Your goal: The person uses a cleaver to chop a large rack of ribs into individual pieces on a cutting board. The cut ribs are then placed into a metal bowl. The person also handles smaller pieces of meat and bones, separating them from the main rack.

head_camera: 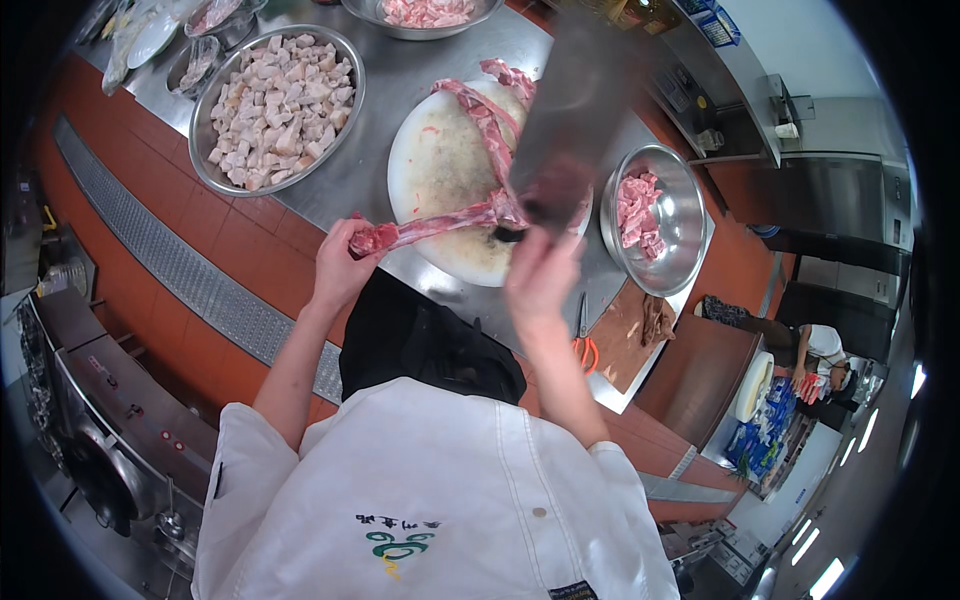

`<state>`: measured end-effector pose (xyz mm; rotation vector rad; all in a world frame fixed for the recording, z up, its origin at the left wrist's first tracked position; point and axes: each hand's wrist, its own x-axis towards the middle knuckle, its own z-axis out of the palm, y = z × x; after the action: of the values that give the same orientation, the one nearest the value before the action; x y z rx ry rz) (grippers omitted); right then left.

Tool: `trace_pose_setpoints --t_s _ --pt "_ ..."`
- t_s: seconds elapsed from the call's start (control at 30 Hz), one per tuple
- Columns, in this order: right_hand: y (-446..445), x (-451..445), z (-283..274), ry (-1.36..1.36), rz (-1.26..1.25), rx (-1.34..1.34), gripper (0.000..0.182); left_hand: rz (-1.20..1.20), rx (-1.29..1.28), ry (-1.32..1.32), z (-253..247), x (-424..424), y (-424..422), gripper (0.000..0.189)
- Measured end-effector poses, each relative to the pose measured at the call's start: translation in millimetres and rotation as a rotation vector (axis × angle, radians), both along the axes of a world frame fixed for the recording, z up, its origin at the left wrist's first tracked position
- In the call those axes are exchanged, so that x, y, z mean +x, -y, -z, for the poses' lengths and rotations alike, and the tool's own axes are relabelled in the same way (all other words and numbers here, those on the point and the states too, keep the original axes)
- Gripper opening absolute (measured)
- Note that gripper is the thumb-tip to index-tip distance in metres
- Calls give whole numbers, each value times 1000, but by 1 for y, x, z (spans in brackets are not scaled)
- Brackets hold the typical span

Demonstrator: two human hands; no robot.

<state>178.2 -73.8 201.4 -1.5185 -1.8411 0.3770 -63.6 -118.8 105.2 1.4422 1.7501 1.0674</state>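
Note:
My left hand point(346, 255) grips the near end of a long meaty bone point(442, 223), which reaches across the round white cutting board point(427, 180). My right hand point(541, 270) is closed on the handle of a cleaver point(574, 120); hand and blade are blurred, and the broad blade is raised over the right part of the board. At the bone's far end, another strip of bone with meat point(491, 139) runs toward the board's far edge, where a further raw piece point(511, 79) lies. The blade hides part of the board and whatever lies behind it.
A steel bowl of meat pieces point(610, 217) stands right of the board, a large bowl of pale meat cubes point(196, 127) left, another bowl point(420, 34) beyond. Orange-handled scissors point(586, 352) lie beside a brown board point(619, 337). A co-worker point(823, 349) stands at a far counter.

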Motion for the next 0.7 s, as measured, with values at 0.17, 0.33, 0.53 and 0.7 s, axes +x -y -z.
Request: trace_pose_setpoints --t_s 0.17,0.33,0.53,0.7 --pt "7 23 107 295 -96 -473 20 -33 21 -38 12 -8 6 34" --pt "-7 40 86 297 -64 -482 19 -212 -51 106 44 -13 14 31" --pt "-27 9 -3 192 -99 -279 16 -237 73 -23 34 33 -15 33" --pt "-24 -19 -109 -98 -109 215 11 -192 51 -47 31 23 -5 31"
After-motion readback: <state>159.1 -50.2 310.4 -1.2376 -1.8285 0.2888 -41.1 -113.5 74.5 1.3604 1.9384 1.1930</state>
